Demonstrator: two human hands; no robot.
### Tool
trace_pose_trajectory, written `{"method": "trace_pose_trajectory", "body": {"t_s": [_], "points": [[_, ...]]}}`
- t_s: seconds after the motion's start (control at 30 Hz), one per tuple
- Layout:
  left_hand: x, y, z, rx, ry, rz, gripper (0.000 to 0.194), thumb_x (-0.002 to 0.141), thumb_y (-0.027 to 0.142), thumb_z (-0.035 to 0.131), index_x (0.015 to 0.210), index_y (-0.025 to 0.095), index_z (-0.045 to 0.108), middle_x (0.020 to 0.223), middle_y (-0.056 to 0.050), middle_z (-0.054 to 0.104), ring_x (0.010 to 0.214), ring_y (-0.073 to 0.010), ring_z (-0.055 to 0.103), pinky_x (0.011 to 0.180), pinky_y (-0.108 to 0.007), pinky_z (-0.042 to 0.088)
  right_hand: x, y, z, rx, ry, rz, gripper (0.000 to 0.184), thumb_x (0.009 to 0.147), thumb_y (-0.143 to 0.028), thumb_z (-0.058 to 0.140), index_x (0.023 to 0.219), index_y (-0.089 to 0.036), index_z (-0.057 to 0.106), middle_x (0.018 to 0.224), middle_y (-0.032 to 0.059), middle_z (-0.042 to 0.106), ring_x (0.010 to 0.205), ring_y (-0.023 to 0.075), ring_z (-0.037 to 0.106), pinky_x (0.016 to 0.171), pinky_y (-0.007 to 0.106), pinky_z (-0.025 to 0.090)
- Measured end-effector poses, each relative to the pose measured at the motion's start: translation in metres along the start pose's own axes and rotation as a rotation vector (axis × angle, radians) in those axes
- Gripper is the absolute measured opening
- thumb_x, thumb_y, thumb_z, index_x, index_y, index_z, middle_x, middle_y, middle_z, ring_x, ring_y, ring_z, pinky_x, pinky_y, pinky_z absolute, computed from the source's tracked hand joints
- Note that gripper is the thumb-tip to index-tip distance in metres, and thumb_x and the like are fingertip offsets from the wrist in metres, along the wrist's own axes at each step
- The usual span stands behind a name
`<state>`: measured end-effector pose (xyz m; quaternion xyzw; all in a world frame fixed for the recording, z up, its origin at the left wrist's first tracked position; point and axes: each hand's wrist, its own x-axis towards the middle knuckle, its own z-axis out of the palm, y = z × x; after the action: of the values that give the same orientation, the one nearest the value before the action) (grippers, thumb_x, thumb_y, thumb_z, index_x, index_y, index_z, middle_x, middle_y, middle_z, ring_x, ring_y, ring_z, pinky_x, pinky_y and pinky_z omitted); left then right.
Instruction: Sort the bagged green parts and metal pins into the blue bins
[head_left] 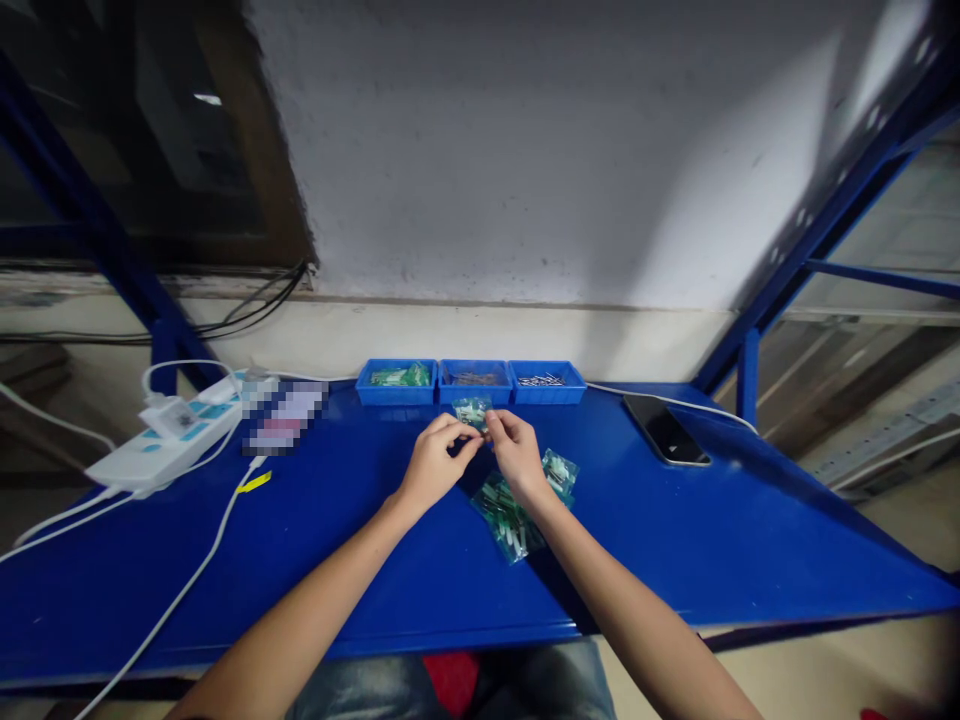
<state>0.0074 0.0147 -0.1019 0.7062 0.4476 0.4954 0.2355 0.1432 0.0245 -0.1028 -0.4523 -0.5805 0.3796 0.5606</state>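
Note:
Between my two hands is a small clear plastic bag (472, 411) with greenish-white pieces in it. My left hand (441, 452) pinches its lower left edge with thumb and forefinger. At its right edge, my right hand (514, 450) has its fingers closed on the same bag. Below and partly behind my right hand lies a pile of similar filled bags (516, 532) on the blue table, with another filled bag (559, 472) at its upper right. My right wrist and forearm hide part of the pile.
Three blue bins line the back edge: one with green pieces (401, 376), one with brownish pieces (474, 379), one with metal pins or screws (541, 381). A dark phone (666, 430) lies right. Left are a white power strip (169, 435), a cable (202, 560) and a yellow tag (255, 483).

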Motion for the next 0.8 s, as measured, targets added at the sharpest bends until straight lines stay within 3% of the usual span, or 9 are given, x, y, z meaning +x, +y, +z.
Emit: {"method": "trace_pose_trajectory", "body": {"t_s": [0.17,0.27,0.33,0.43,0.53,0.67,0.8], "points": [[0.008,-0.006,-0.004,-0.424,-0.024,-0.429,0.06,0.085,0.064,0.032,0.074,0.014,0.064,0.064,-0.003,0.056,0.048,-0.0102,0.044,0.045,-0.022,0.03,-0.004,-0.008,0.001,-0.063,-0.047,-0.128,0.026,0.083,-0.037,0.054,0.093,-0.018,0.069,0.086,0.0046,0.061,0.076,0.0162,0.056,0.062,0.025,0.041],[0.013,-0.006,-0.011,-0.731,0.021,-0.634,0.051,0.075,0.064,0.049,0.072,0.014,0.06,0.065,-0.001,0.056,0.046,-0.0078,0.043,0.044,-0.02,0.028,-0.006,-0.008,0.002,-0.174,-0.114,-0.211,0.025,0.082,-0.027,0.053,0.1,-0.022,0.07,0.092,0.0057,0.057,0.082,0.0163,0.057,0.063,0.025,0.044],[0.014,-0.004,-0.015,-0.781,0.037,-0.661,0.043,0.07,0.057,0.06,0.074,0.014,0.06,0.067,-0.002,0.057,0.049,-0.0083,0.047,0.045,-0.02,0.03,-0.006,-0.006,0.001,-0.227,-0.119,-0.202,0.028,0.081,-0.021,0.051,0.101,-0.023,0.071,0.092,0.0057,0.055,0.081,0.0157,0.056,0.063,0.025,0.044],[0.013,-0.002,-0.017,-0.759,0.048,-0.636,0.036,0.066,0.045,0.069,0.083,0.014,0.064,0.073,-0.003,0.061,0.059,-0.0104,0.053,0.048,-0.02,0.033,-0.002,-0.002,-0.002,-0.217,-0.094,-0.108,0.03,0.077,-0.017,0.051,0.096,-0.023,0.072,0.09,0.0048,0.053,0.081,0.0158,0.054,0.068,0.026,0.044],[0.009,-0.003,-0.012,-0.631,0.018,-0.503,0.038,0.062,0.031,0.075,0.096,0.016,0.067,0.086,-0.004,0.064,0.07,-0.0122,0.056,0.055,-0.02,0.036,0.002,-0.001,-0.004,-0.159,-0.088,-0.019,0.024,0.079,-0.028,0.053,0.091,-0.021,0.073,0.087,0.0041,0.056,0.084,0.0172,0.054,0.078,0.029,0.043],[0.002,-0.009,-0.002,-0.249,-0.056,-0.181,0.037,0.066,0.024,0.071,0.103,0.019,0.065,0.089,-0.004,0.06,0.07,-0.0129,0.054,0.056,-0.022,0.039,0.003,-0.004,-0.003,-0.039,-0.143,0.074,0.04,0.082,-0.049,0.049,0.082,-0.016,0.071,0.071,0.0031,0.061,0.07,0.0161,0.056,0.063,0.027,0.043],[0.0,-0.012,0.002,-0.24,-0.128,-0.141,0.034,0.067,0.022,0.071,0.099,0.018,0.06,0.076,0.001,0.054,0.064,-0.0111,0.051,0.055,-0.021,0.04,0.001,-0.003,0.0,0.054,-0.145,0.125,0.039,0.075,-0.051,0.056,0.067,-0.014,0.063,0.056,-0.0007,0.055,0.054,0.0111,0.047,0.052,0.023,0.037]]}}
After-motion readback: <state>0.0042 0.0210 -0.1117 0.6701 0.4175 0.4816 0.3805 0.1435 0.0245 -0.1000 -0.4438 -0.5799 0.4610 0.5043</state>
